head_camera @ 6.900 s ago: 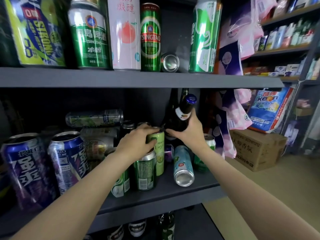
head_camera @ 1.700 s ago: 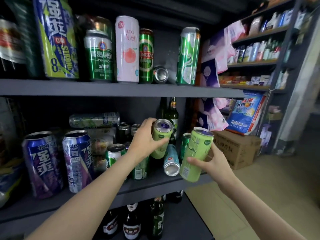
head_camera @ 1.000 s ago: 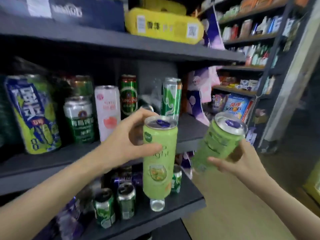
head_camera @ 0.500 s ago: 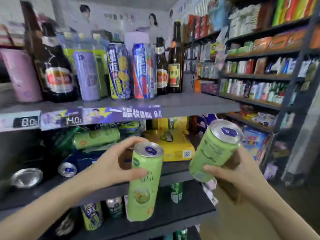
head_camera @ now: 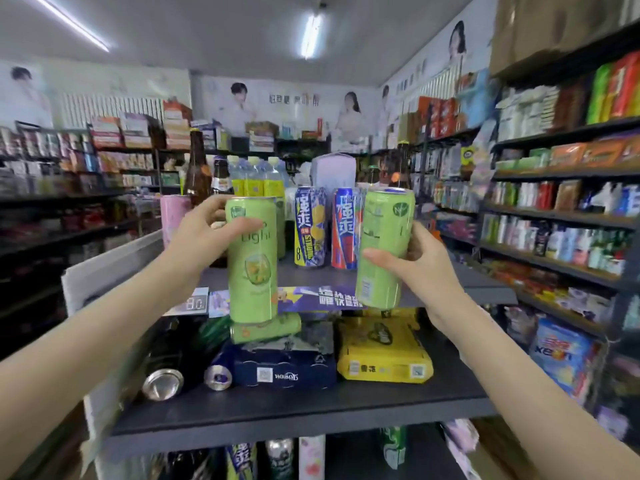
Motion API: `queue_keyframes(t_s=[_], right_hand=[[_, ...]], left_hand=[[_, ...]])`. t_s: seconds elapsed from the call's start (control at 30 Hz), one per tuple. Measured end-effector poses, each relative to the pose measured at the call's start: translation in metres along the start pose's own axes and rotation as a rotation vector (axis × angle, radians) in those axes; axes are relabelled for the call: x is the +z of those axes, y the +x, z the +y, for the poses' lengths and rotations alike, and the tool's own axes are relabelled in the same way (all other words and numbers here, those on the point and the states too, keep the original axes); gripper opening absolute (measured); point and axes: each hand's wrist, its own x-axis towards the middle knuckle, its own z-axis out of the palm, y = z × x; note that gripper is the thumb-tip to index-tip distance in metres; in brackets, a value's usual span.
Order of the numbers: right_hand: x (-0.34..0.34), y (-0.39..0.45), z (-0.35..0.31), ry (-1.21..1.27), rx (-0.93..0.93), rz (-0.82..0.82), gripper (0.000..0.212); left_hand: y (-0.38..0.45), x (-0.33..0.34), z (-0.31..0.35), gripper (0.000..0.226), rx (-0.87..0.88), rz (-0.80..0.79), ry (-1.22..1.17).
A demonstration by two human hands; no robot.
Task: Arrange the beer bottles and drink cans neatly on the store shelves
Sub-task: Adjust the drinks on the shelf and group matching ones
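Since a moment ago, two green cans have been lifted from the lower shelves to the level of the top shelf (head_camera: 485, 289), so placement there seems to be next. The left can (head_camera: 252, 261) is gripped by the left hand (head_camera: 204, 237) before the shelf's front edge. The right can (head_camera: 382, 251) is gripped by the right hand (head_camera: 412, 268). Both are held lid up: the left one's long axis is upright, the right one's tilted slightly.
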Motion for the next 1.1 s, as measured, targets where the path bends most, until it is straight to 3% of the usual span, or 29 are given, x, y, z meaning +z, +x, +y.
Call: queue_keyframes(t_s=[0.17,0.3,0.43,0.73,0.93,1.1], right_hand=[[0.044,0.033,-0.008,0.053,0.026,0.015,0.044],[0.098,0.058,0.004,0.013,0.091,-0.002,0.056],[0.144,0.070,0.012,-0.104,0.110,0.014,0.062],[0.186,0.092,0.028,-0.256,0.053,0.011,0.078],[0.171,0.083,0.049,-0.541,0.140,-0.206,0.073],[0.188,0.096,0.050,-0.701,0.123,-0.173,0.066]], left_hand=[[0.033,-0.043,-0.005,0.020,-0.030,0.026,0.038],[0.066,-0.071,-0.023,0.026,-0.048,0.021,0.071],[0.093,-0.078,-0.048,0.050,-0.073,0.032,0.130],[0.120,-0.066,-0.079,0.045,-0.046,0.010,0.126],[0.100,-0.084,-0.101,0.076,-0.094,-0.306,0.402],[0.097,-0.083,-0.117,0.068,-0.116,-0.330,0.492]])
